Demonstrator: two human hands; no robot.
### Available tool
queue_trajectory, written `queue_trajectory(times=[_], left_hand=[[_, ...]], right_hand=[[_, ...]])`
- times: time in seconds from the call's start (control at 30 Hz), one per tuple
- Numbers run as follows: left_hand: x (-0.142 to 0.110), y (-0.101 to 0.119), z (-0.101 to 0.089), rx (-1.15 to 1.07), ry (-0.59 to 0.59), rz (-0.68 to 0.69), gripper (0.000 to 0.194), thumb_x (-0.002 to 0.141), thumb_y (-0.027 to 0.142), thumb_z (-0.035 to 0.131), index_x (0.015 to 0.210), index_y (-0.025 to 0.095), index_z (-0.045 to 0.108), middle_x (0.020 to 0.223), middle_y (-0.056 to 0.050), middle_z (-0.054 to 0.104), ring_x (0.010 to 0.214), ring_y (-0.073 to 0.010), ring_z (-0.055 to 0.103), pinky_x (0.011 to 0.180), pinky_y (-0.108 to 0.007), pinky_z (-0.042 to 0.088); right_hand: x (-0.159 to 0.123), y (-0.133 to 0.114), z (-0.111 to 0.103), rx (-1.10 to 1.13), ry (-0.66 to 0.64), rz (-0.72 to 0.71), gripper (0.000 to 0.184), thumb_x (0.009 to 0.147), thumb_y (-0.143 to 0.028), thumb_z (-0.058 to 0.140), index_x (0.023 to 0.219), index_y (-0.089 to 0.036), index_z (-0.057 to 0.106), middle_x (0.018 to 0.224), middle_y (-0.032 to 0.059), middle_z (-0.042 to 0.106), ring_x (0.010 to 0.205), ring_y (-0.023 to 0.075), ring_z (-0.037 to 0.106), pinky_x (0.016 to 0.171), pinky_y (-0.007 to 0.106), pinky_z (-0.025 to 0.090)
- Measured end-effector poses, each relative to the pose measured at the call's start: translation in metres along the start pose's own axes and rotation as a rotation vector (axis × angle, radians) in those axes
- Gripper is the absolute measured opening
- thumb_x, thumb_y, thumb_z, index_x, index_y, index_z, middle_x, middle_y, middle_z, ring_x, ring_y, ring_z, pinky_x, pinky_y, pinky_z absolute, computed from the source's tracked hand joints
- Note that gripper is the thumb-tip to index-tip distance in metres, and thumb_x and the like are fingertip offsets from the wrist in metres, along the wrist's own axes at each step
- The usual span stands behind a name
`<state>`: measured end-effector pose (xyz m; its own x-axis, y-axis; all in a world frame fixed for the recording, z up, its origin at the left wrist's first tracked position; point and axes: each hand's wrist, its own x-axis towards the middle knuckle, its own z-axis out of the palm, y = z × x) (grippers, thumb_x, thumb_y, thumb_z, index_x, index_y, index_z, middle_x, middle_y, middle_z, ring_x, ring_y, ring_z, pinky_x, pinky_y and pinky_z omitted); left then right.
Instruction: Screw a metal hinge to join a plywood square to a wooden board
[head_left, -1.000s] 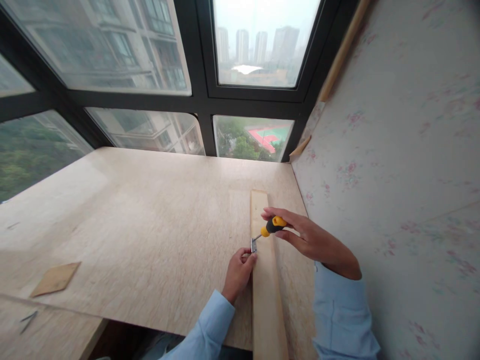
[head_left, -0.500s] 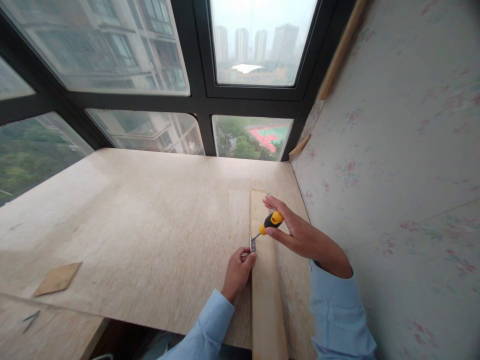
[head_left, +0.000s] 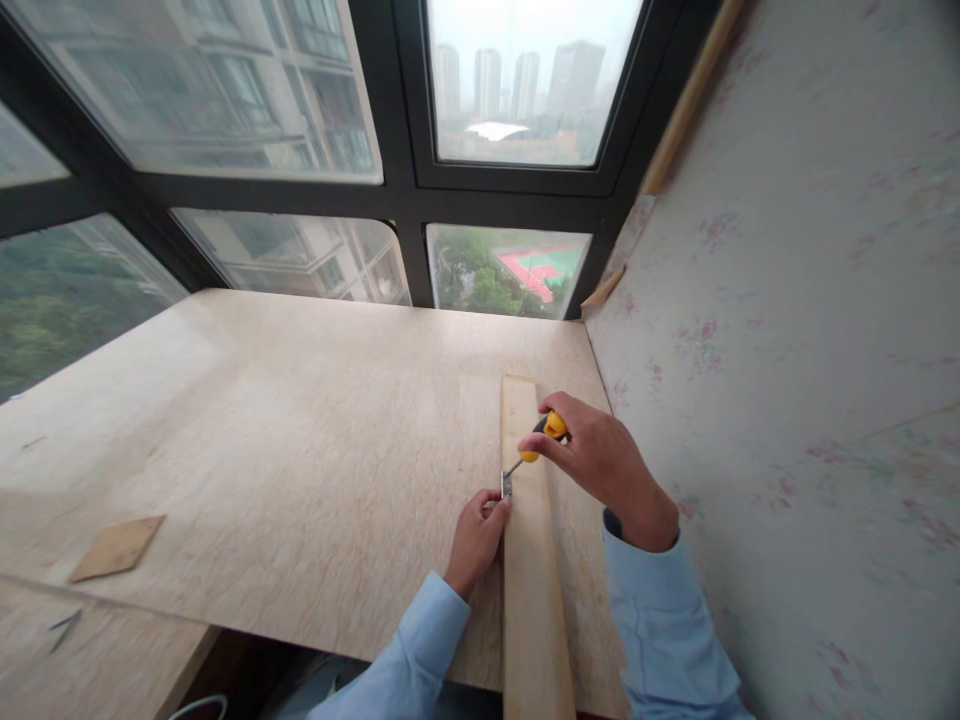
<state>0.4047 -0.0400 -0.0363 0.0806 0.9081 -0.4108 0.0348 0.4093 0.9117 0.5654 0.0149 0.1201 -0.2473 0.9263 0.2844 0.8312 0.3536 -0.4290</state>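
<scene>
A long pale wooden board lies on the tabletop, running away from me. At its left edge sits a small metal bracket, pinched by the fingertips of my left hand. My right hand is closed round the handle of a yellow and black screwdriver. The screwdriver is tilted, its tip touching the bracket. Whether a screw is under the tip is too small to tell.
A thin piece of brown board lies at the left on the tabletop. Small dark metal pieces lie at the lower left. Dark-framed windows stand behind, and a flowered wall rises close on the right.
My right hand's fingers, stretched out beside the screwdriver before, now wrap round its handle, and the wrist has turned. My left hand and the bracket stay in place on the board.
</scene>
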Motion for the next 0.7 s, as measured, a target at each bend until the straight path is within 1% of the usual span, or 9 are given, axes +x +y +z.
queue_trajectory(times=[0.1,0.17,0.23,0.3,0.37,0.47,0.6,0.67,0.7], left_hand=[[0.000,0.000,0.000,0.018,0.001,0.007,0.036,0.079,0.044,0.056,0.096,0.013,0.062,0.089,-0.010,0.068,0.081,-0.0199,0.064,0.065,-0.025,0.047],[0.000,0.000,0.000,0.020,-0.004,0.010,0.036,0.080,0.044,0.056,0.096,0.013,0.062,0.088,-0.010,0.068,0.081,-0.0203,0.065,0.065,-0.026,0.047],[0.000,0.000,0.001,0.015,-0.006,0.009,0.036,0.080,0.044,0.056,0.097,0.013,0.061,0.087,-0.009,0.068,0.079,-0.0198,0.065,0.064,-0.025,0.047],[0.000,0.000,0.001,0.016,-0.008,0.006,0.036,0.080,0.044,0.055,0.097,0.013,0.061,0.086,-0.009,0.068,0.077,-0.0191,0.065,0.063,-0.025,0.047],[0.000,0.000,0.001,0.027,-0.002,0.002,0.036,0.080,0.044,0.054,0.097,0.013,0.061,0.086,-0.009,0.068,0.075,-0.0188,0.064,0.063,-0.025,0.046],[0.000,0.001,0.001,0.032,0.005,-0.005,0.034,0.080,0.043,0.054,0.096,0.013,0.061,0.084,-0.008,0.068,0.075,-0.0187,0.064,0.062,-0.025,0.045],[0.000,0.001,0.002,0.019,0.002,-0.007,0.033,0.080,0.042,0.055,0.095,0.014,0.061,0.084,-0.008,0.069,0.075,-0.0184,0.064,0.061,-0.024,0.045],[0.000,0.000,0.002,0.032,0.009,-0.004,0.032,0.080,0.042,0.055,0.095,0.014,0.061,0.086,-0.009,0.069,0.075,-0.0185,0.064,0.061,-0.024,0.045],[0.000,0.001,0.002,0.040,0.011,-0.003,0.031,0.080,0.041,0.055,0.095,0.014,0.061,0.087,-0.009,0.069,0.075,-0.0185,0.064,0.061,-0.024,0.045]], right_hand=[[-0.005,0.003,-0.001,0.202,-0.090,-0.122,0.048,0.089,-0.052,0.053,0.122,-0.017,0.048,0.114,0.0122,0.061,0.098,0.0223,0.061,0.083,0.037,0.051],[-0.010,0.006,-0.005,0.307,-0.169,-0.213,0.053,0.091,-0.040,0.053,0.136,-0.019,0.036,0.131,0.0150,0.052,0.118,0.0236,0.053,0.098,0.041,0.046],[-0.014,0.010,-0.010,0.372,-0.246,-0.264,0.059,0.092,-0.029,0.051,0.144,-0.021,0.025,0.139,0.0155,0.045,0.127,0.0234,0.047,0.104,0.045,0.041],[-0.015,0.013,-0.013,0.422,-0.300,-0.260,0.056,0.092,-0.024,0.049,0.143,-0.022,0.027,0.137,0.0138,0.048,0.125,0.0219,0.050,0.104,0.045,0.042],[-0.013,0.014,-0.013,0.452,-0.289,-0.207,0.045,0.091,-0.025,0.051,0.135,-0.023,0.039,0.126,0.0109,0.057,0.115,0.0206,0.057,0.098,0.041,0.049],[-0.009,0.014,-0.012,0.473,-0.174,-0.125,0.034,0.088,-0.030,0.057,0.121,-0.022,0.051,0.110,0.0080,0.064,0.099,0.0196,0.064,0.087,0.036,0.056],[-0.011,0.010,-0.017,0.495,0.004,-0.088,0.041,0.087,-0.037,0.061,0.124,-0.021,0.051,0.108,0.0084,0.065,0.097,0.0204,0.065,0.083,0.035,0.057],[-0.015,0.009,-0.024,0.502,0.036,-0.101,0.042,0.088,-0.036,0.060,0.126,-0.021,0.049,0.108,0.0083,0.065,0.098,0.0200,0.065,0.083,0.034,0.057],[-0.018,0.008,-0.027,0.496,0.022,-0.120,0.040,0.089,-0.034,0.060,0.125,-0.022,0.049,0.108,0.0080,0.065,0.098,0.0195,0.064,0.083,0.033,0.056]])
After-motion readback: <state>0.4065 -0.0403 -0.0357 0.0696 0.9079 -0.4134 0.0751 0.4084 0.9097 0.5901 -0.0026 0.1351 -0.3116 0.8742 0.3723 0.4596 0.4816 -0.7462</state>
